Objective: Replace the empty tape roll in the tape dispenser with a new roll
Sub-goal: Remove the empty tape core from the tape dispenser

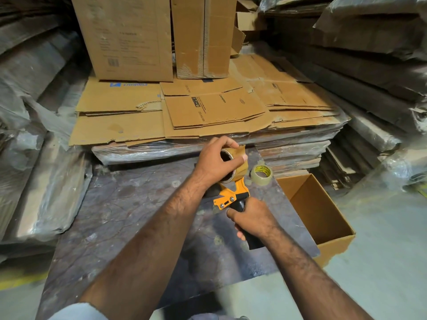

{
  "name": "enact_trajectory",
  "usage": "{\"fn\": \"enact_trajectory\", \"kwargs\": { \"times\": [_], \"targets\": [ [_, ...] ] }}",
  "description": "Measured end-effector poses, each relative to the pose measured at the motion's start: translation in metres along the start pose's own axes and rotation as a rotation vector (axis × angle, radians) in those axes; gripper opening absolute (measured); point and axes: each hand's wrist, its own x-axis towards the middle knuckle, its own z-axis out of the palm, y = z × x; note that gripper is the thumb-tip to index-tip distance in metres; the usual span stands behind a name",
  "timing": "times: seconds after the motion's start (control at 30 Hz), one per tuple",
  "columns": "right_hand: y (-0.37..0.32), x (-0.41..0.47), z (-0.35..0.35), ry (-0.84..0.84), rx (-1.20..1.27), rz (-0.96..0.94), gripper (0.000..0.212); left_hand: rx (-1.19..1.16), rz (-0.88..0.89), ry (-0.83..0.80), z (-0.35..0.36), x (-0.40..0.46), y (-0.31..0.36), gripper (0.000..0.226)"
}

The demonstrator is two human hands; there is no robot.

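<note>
An orange tape dispenser (233, 195) with a black handle is held above the dark table (129, 215). My right hand (250, 219) is wrapped around the handle. My left hand (216, 161) grips a brown tape roll (240, 168) that sits at the dispenser's top; a loose end of brown tape sticks up by my fingertips. Whether the roll is fully seated on the hub is hidden by my hand. A second roll, pale and nearly clear (262, 174), lies on the table just right of the dispenser.
An open, empty cardboard box (323, 211) stands at the table's right edge. Flattened cartons (184, 112) are stacked on wrapped bundles behind the table, with upright boxes (129, 38) further back. Plastic-wrapped cardboard piles crowd both sides.
</note>
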Motion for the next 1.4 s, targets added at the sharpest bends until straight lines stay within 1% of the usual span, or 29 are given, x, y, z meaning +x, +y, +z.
{"fn": "enact_trajectory", "kwargs": {
  "times": [0.13,0.2,0.27,0.33,0.37,0.47,0.5,0.57,0.63,0.73,0.8,0.93,1.07,1.2,1.33,1.4],
  "targets": [
    [0.0,0.001,-0.006,0.002,-0.016,-0.006,0.024,0.099,0.079,-0.211,-0.009,-0.007,-0.003,0.081],
    [0.0,0.0,-0.009,-0.015,-0.007,0.002,0.022,0.135,0.11,-0.294,-0.015,-0.004,-0.001,0.093],
    [-0.001,-0.002,-0.011,-0.036,-0.019,-0.002,0.021,0.185,0.108,-0.35,-0.021,0.002,0.002,0.094],
    [0.0,-0.004,-0.013,-0.062,-0.014,-0.005,0.02,0.189,0.071,-0.394,-0.029,0.007,0.004,0.09],
    [0.002,-0.005,-0.014,-0.084,0.004,-0.003,0.02,0.152,0.034,-0.423,-0.035,0.009,0.005,0.086],
    [0.008,-0.008,-0.02,-0.189,0.039,-0.035,0.017,-0.056,-0.09,-0.532,-0.052,0.012,0.005,0.067],
    [0.01,-0.008,-0.022,-0.232,0.053,-0.057,0.016,-0.097,-0.128,-0.545,-0.055,0.013,0.005,0.062],
    [0.013,-0.009,-0.027,-0.295,0.081,-0.098,0.016,-0.105,-0.198,-0.512,-0.054,0.014,0.003,0.055],
    [0.016,-0.007,-0.03,-0.314,0.086,-0.116,0.016,-0.098,-0.236,-0.484,-0.049,0.013,0.002,0.059],
    [0.023,-0.005,-0.032,-0.342,0.113,-0.121,0.016,-0.096,-0.238,-0.551,-0.048,0.013,0.004,0.062],
    [0.027,-0.004,-0.032,-0.348,0.118,-0.124,0.016,-0.14,-0.277,-0.567,-0.051,0.014,0.006,0.053],
    [0.026,-0.004,-0.031,-0.341,0.118,-0.134,0.014,-0.147,-0.338,-0.506,-0.05,0.015,0.004,0.031],
    [0.024,-0.004,-0.031,-0.337,0.119,-0.133,0.014,0.032,-0.278,-0.387,-0.037,0.016,0.005,0.022],
    [0.026,-0.002,-0.033,-0.33,0.108,-0.123,0.015,0.138,-0.254,-0.346,-0.029,0.016,0.006,0.024],
    [0.024,0.002,-0.031,-0.29,0.12,-0.099,0.014,0.362,-0.221,-0.2,-0.014,0.014,0.017,0.027],
    [0.023,0.004,-0.03,-0.27,0.135,-0.085,0.014,0.427,-0.221,-0.154,-0.007,0.015,0.018,0.029]
  ]
}}
